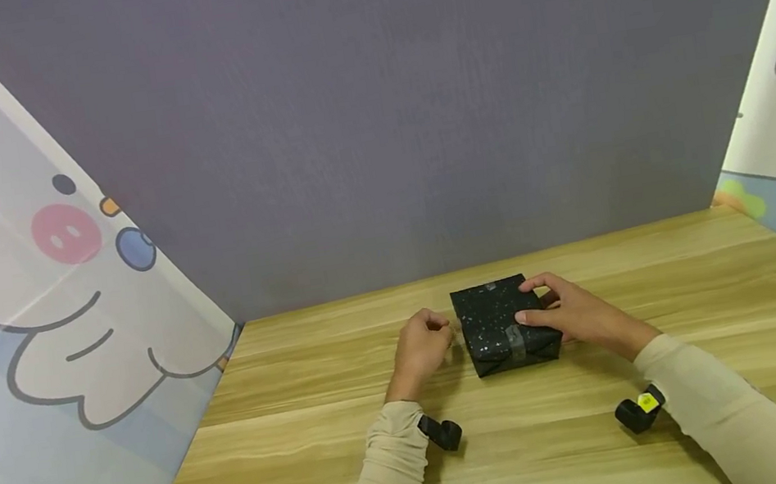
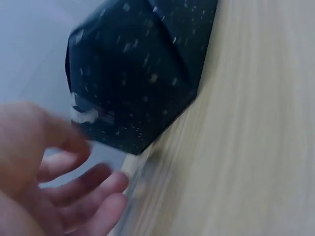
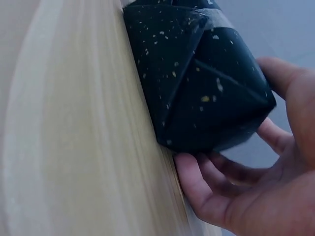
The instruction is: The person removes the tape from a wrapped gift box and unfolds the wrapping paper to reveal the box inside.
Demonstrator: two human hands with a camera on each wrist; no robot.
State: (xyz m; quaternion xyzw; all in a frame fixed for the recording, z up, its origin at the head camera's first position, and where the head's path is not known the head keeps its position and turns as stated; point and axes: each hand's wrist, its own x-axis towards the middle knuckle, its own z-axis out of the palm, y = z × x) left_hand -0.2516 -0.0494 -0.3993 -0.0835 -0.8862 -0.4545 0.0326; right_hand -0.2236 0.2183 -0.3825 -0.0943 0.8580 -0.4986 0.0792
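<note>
A box wrapped in black speckled paper lies on the wooden table, with strips of clear tape over its folded front end and top. My right hand grips its right side, thumb on the top face and an index finger near the far corner. In the right wrist view, the other fingers curl beneath the lower edge of the box. Just left of the box is my left hand, its fingers bent loosely. The left wrist view shows the blurred thumb side of that hand close to a tape piece on the box's edge.
The wooden table meets a plain grey panel behind the box. Cartoon-printed sheets hang at both sides. Black straps with small cameras sit on both wrists over beige sleeves.
</note>
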